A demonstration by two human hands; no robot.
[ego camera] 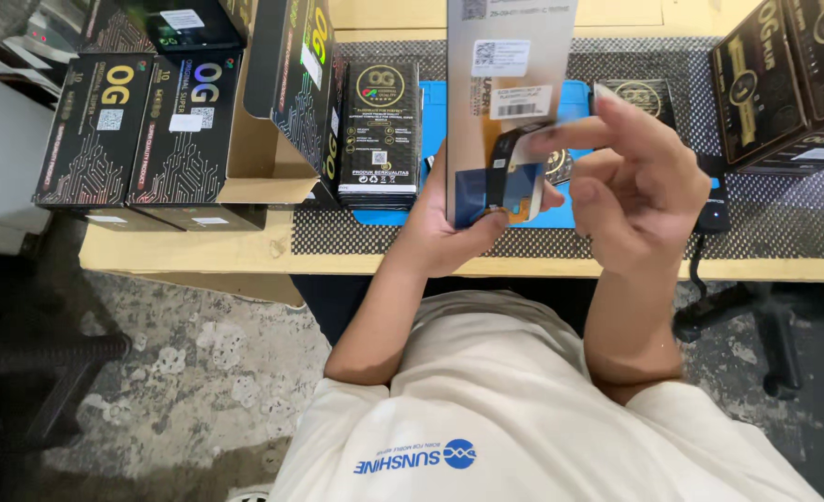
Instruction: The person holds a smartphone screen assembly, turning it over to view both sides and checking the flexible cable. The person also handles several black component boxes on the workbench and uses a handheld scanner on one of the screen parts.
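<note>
A flat phone screen panel (505, 84) is held up over the table, its grey back with white label stickers facing me. My left hand (440, 228) grips its lower edge from below, thumb on the blue-and-orange lower part. My right hand (631, 181) reaches in from the right. Its index finger and thumb pinch a small dark flex strip (503, 167) near the bottom of the panel. Its other fingers are curled.
A blue work mat (431, 121) lies on a black mesh mat (784, 223) on the wooden table (198, 251). Black and gold boxes (142, 130) and an open carton (263, 158) stand at left, a stack of flat black packs (379, 130) beside them. More boxes (784, 74) stand at right.
</note>
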